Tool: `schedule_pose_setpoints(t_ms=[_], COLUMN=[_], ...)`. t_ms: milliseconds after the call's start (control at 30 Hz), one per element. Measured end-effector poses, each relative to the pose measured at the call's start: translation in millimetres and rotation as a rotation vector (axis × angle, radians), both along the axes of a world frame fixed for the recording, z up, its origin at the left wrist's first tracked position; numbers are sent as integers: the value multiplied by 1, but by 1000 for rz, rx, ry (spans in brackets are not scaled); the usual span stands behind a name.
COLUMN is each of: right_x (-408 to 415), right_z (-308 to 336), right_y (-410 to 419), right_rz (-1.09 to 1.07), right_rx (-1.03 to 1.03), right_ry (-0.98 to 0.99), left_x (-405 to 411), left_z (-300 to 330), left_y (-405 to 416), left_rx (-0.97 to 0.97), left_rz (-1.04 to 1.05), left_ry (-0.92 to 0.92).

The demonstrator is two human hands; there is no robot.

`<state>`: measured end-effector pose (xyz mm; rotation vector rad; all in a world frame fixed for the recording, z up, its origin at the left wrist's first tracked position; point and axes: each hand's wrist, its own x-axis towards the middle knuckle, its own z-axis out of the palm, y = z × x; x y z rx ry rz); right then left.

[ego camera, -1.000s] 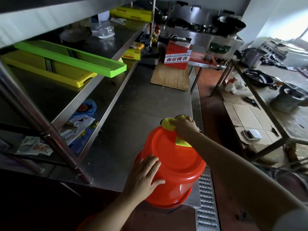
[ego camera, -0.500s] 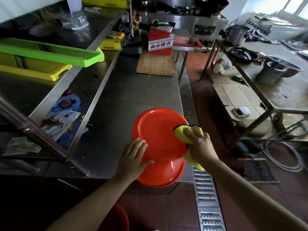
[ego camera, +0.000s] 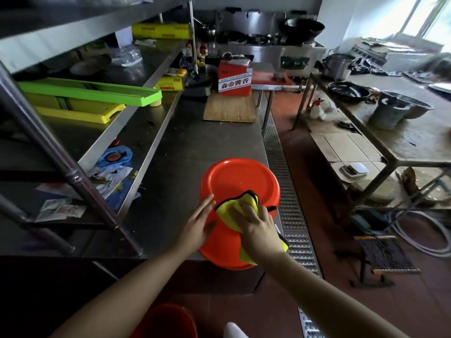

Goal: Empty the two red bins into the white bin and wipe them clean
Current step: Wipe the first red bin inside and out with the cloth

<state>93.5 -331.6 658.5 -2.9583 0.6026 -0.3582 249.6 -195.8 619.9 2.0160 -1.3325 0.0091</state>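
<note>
A red bin (ego camera: 238, 181) stands upside down at the near right corner of the steel counter (ego camera: 175, 167), its round base facing up. My right hand (ego camera: 256, 228) presses a yellow cloth (ego camera: 234, 206) with dark edging against the bin's near side. My left hand (ego camera: 197, 223) rests flat on the bin's left flank, fingers straight. A second red bin (ego camera: 168, 320) shows partly on the floor below, at the bottom edge. The white bin is not in view.
A wooden board (ego camera: 229, 109) and a red carton (ego camera: 234, 78) sit farther along the counter. Green and yellow trays (ego camera: 92, 93) lie on the left shelf behind a steel post (ego camera: 61, 157). A floor drain grate (ego camera: 290, 211) runs right of the counter; a second table (ego camera: 390, 132) stands beyond.
My right hand has dragged the cloth from the bin's far edge, across its right side, to its near side. My left hand stayed on the bin's left flank. The camera tilted downward.
</note>
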Motion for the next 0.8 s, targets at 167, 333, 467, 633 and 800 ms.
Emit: schedule_pose_setpoints(t_ms=[167,333,467,633,800], right_x=[10,31,44,56,78], right_z=[-3,-5,-17,-40,-71], right_y=[28,56,71,85,89], right_rz=[98,182,242,264,243], right_rx=[22,22,-5,85,183], right_ry=[4,-27,-3,112,254], left_x=[-6,-12,-10,-3,19], left_z=[0,-3,-2,-11,-38], left_y=[38,60,73,84,110], left_rx=[-46,-161,-171,-144,128], left_rz=[140,268,301,342,393], left_ry=[36,396,586,632,326])
